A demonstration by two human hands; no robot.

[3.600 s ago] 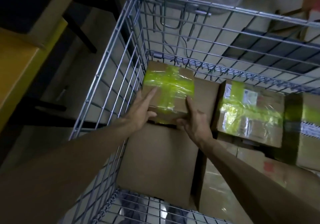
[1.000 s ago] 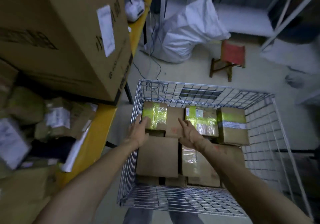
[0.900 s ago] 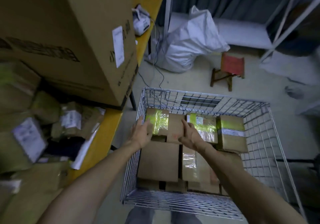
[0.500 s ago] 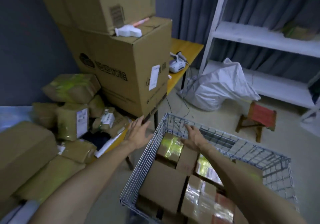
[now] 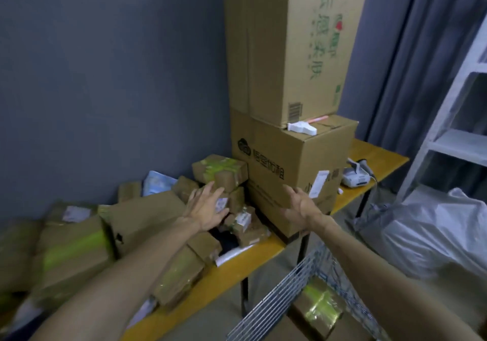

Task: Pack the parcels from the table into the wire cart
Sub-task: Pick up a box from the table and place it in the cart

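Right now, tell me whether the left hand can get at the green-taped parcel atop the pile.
Probably yes: the open left hand hovers right by the green-taped parcel, which lies uncovered, with nothing between them.

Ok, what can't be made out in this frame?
Head view only.
Cart: mostly cut off by the bottom edge; fill unknown.
Left parcels: blurred, labels unreadable.
Parcel behind left hand: partly hidden; touching or not, cannot tell.

Taped cardboard parcels (image 5: pixel 220 172) heaped on yellow table (image 5: pixel 374 156) beside wire cart (image 5: pixel 276 303)
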